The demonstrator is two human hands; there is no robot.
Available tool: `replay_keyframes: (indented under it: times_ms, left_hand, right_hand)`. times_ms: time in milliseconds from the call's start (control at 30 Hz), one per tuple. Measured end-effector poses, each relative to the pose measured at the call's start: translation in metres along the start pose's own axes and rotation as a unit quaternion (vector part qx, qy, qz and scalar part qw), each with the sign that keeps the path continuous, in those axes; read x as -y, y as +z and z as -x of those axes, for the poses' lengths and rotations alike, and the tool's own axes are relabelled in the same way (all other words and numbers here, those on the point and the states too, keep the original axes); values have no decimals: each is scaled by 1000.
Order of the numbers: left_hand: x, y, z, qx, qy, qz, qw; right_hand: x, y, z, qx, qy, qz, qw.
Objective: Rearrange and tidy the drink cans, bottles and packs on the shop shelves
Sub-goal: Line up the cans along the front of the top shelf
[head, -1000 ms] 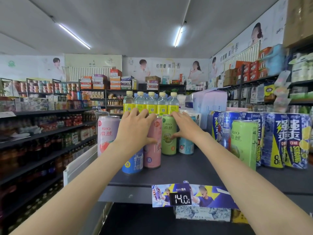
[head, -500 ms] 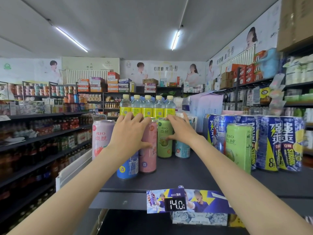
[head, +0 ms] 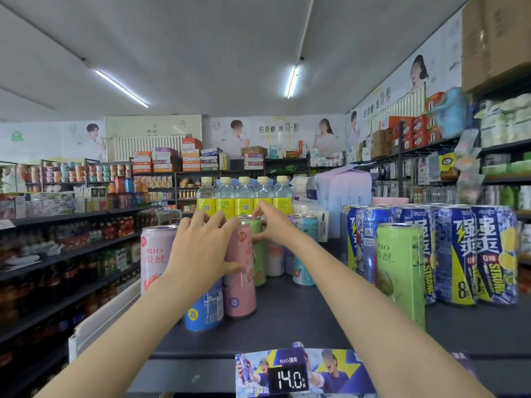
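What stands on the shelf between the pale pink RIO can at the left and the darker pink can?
In the head view, the blue can stands there, its top hidden behind the left hand.

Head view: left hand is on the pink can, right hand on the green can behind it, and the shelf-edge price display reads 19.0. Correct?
Not quite. In the head view the price display reads 14.0, not 19.0. The rest stands: left hand on the pink can, right hand on the green can behind it.

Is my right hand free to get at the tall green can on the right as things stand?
Probably yes: the green can stands alone at the shelf front, nothing before it, but the right hand is on another can.
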State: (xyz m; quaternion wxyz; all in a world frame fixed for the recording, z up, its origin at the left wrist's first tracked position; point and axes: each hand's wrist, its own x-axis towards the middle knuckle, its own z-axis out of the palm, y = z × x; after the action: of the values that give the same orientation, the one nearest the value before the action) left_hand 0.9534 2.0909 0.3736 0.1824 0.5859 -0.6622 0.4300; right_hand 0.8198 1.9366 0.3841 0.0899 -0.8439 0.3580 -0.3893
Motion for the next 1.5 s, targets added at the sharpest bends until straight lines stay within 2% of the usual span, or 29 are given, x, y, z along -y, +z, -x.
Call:
replay_keyframes:
  times_ms: [67,267,333,467,533,600,667,767,900,1500]
  left_hand:
    - [5,9,-1,-49,10,7,999]
    - [-5,4,-1,-6,1,15,1000]
    - [-5,4,0,-7,0,22,1000]
    - [-5,3,0,16,-2,15,1000]
    - [-6,3,-1,22,-4,12,1000]
    - [-6,1,-1,20,-7,10,1000]
    - [-5,1,0,18,-10,5,1000]
    - [-6,1,0,12,-8,0,1000]
    - [-7,-1,2,8,-7,14,1000]
    - [-6,1,0,16,-5,9,1000]
  right_hand:
    - [-5,5,-3,-16,-9,9,1000]
    - [-5,-12,4,25,-39,151,987]
    - [-9,-28,10,9,-25,173,985]
    - [-17,-57,24,-74,26,229,970]
    - [-19,-66,31,-49,91,259,960]
    - [-24,-68,41,-5,155,178,972]
    - [-29,-64,48,-23,179,65,981]
    - [-27,-57,46,-64,180,16,981]
    - [-16,-45,40,-31,182,-45,982]
    - [-13,-26,29,-33,125,-37,991]
